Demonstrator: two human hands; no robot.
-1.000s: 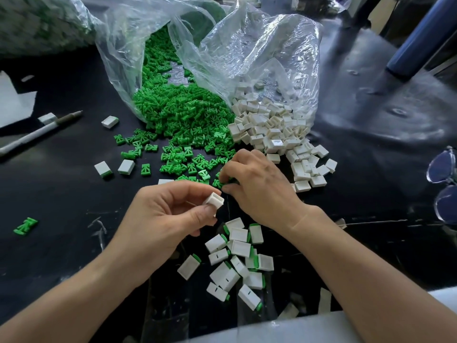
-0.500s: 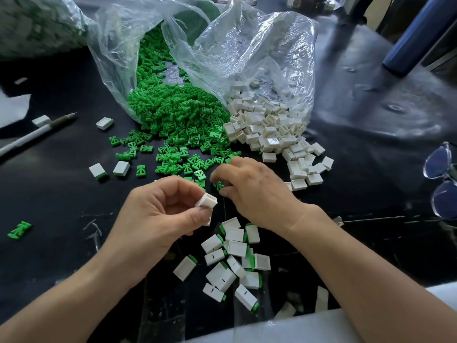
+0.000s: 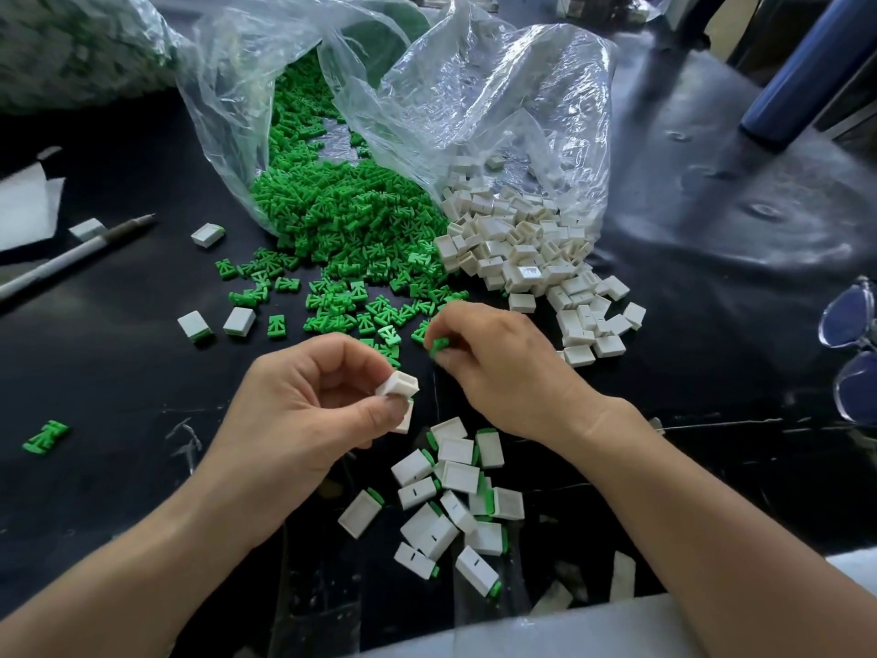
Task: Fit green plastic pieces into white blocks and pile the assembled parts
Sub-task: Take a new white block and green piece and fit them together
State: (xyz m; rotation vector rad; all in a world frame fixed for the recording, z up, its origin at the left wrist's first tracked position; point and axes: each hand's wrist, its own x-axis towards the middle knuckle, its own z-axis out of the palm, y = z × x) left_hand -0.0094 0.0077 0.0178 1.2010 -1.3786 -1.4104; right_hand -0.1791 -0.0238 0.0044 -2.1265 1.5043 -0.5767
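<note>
**Friend:** What are your hands doing?

**Me:** My left hand [image 3: 303, 410] is pinching one white block [image 3: 397, 383] between my thumb and fingers. My right hand [image 3: 503, 368] is pinching one green piece [image 3: 439, 345] at its fingertips. The piece is just beside the block, but they are not touching.

**Friend:** So which step are you doing?

**Me:** I think I am getting ready to push the green piece into the block. It is not in yet.

**Friend:** What are you needing to do next?

**Me:** I am guessing I need to turn the green piece the right way, line it up with the block's open side, and press it in straight.

**Friend:** And where are the done ones lying?

**Me:** They are lying in the pile of finished parts [image 3: 455, 505], just under my hands, between my wrists. The loose green pieces [image 3: 351, 230] and loose white blocks [image 3: 522, 249] are spilling out of clear bags [image 3: 498, 111] just past my fingers.
</note>
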